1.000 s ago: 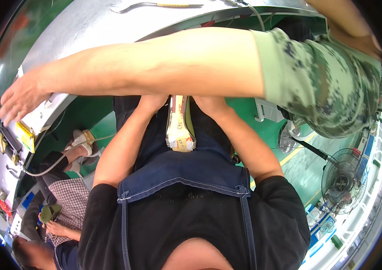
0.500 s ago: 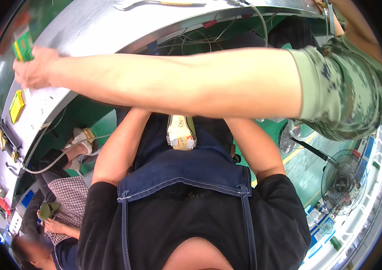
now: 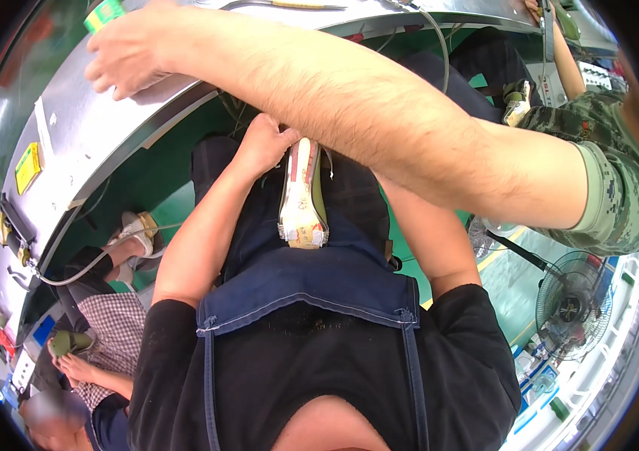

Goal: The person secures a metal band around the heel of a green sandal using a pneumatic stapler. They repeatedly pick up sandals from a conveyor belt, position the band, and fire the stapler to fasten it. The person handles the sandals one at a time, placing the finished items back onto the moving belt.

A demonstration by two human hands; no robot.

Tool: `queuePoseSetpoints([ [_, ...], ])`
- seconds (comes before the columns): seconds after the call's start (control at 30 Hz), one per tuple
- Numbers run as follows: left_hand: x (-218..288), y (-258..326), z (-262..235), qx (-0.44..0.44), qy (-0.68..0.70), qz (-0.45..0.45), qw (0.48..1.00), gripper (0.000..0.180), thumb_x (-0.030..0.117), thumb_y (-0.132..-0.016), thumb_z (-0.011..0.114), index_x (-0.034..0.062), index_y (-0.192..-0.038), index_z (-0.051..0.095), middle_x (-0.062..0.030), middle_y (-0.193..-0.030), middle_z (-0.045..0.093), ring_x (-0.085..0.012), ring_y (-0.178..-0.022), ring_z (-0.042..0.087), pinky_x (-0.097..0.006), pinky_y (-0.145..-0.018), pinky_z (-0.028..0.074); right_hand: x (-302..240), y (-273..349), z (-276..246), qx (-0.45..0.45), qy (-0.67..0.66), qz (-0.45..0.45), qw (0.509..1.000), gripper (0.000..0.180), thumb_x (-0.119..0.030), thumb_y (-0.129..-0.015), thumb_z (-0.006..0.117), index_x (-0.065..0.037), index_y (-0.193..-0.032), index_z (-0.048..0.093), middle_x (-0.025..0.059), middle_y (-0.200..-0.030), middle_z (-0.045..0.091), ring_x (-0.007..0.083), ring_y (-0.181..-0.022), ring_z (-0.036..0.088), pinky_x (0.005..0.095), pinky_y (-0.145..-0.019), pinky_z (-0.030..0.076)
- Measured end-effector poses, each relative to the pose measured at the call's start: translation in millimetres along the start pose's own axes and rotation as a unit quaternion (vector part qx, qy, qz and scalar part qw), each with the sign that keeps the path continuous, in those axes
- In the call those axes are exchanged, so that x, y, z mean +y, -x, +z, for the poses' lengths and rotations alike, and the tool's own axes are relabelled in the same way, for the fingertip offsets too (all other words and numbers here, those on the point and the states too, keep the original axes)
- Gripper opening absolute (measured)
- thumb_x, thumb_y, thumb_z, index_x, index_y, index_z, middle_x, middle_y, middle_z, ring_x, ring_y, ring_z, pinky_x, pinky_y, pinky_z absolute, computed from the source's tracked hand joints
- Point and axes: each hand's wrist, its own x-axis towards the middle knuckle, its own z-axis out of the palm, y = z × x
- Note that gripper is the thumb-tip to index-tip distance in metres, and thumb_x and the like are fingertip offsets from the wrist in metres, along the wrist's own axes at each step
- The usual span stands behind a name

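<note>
A shoe (image 3: 303, 199) lies sole up on my lap, its pale insole showing and olive-green fabric along one side. At the shoe's far end my left hand (image 3: 263, 146) is closed, thumb and fingers pinched at its left edge. Exactly what part they grip is partly hidden. My right forearm (image 3: 432, 237) runs forward under a co-worker's bare arm (image 3: 379, 113), which hides my right hand. That arm, in a camouflage sleeve (image 3: 613, 188), crosses in front of me. The co-worker's hand (image 3: 135, 52) holds a small green-and-yellow box (image 3: 103, 15) over the table.
The curved metal table (image 3: 71, 128) carries a yellow box (image 3: 28, 168) and a dark tool (image 3: 17, 225). An air hose (image 3: 443, 45) hangs at its far side. Another person (image 3: 109, 331) sits at left, holding a green shoe piece (image 3: 71, 343). A fan (image 3: 573, 304) stands at right.
The co-worker's arm has swung farther away from me, carrying the green-and-yellow box up and to the right. My left hand and more of the shoe are now uncovered.
</note>
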Motion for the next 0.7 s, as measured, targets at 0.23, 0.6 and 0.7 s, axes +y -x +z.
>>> queuePoseSetpoints([
  [0.23,-10.3,2.0,4.8,0.039,-0.003,0.033,0.999,0.021,0.014,-0.094,0.071,-0.0046,-0.101,0.074,-0.0162,-0.101,0.071,-0.0231,-0.091,0.069,-0.037,-0.087,0.053,35.5,87.5,-20.5,0.032,0.004,0.080,0.996,0.039,-0.023,-0.102,0.064,0.002,-0.132,0.060,0.0173,-0.121,0.069,0.0225,-0.110,0.068,0.0371,-0.096,0.055],
  [0.6,-29.8,90.8,35.2,-0.110,0.249,-0.137,0.952,0.080,0.033,-0.088,0.083,-0.0037,-0.149,0.045,-0.0175,-0.133,0.064,-0.0246,-0.123,0.062,-0.038,-0.103,0.050,112.2,173.5,31.7,0.021,-0.096,0.276,0.956,0.057,-0.042,-0.100,0.067,0.009,-0.127,0.064,0.0270,-0.113,0.073,0.0371,-0.110,0.072,0.0437,-0.092,0.056],
  [0.7,-33.7,99.1,36.1,-0.118,0.311,-0.139,0.933,0.081,0.026,-0.085,0.086,-0.0039,-0.148,0.045,-0.0161,-0.132,0.063,-0.0245,-0.120,0.064,-0.038,-0.103,0.052,93.2,167.2,20.1,-0.063,-0.201,0.344,0.915,0.061,-0.041,-0.094,0.078,0.007,-0.129,0.065,0.0221,-0.116,0.073,0.0325,-0.109,0.072,0.0459,-0.087,0.062],
])
